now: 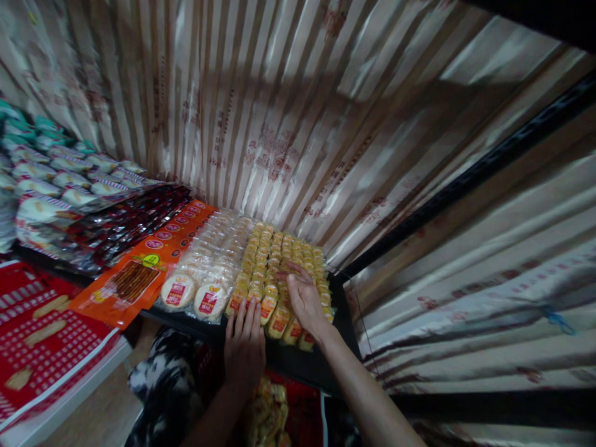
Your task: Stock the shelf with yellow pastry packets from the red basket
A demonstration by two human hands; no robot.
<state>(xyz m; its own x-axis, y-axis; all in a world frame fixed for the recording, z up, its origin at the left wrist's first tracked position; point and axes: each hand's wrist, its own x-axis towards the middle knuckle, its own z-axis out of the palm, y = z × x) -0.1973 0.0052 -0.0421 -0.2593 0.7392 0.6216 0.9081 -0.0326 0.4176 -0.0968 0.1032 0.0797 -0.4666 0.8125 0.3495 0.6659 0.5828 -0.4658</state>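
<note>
The left hand (244, 349), right hand (306, 301) and forearms (367, 388) are bare, the clothing (168, 388) mottled black and white

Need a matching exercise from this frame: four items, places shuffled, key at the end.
1. Left hand
2. Right hand
3. Orange bag
4. White round packs

A. Between the orange bag and the yellow packs
B. At the front edge of the yellow packs
C. Just left of the white round packs
D. Over the middle of the yellow packs

Pairs: 1-B, 2-D, 3-C, 4-A

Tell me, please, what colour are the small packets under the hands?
The small packets are mostly yellow with red labels, best seen in the head view.
</note>
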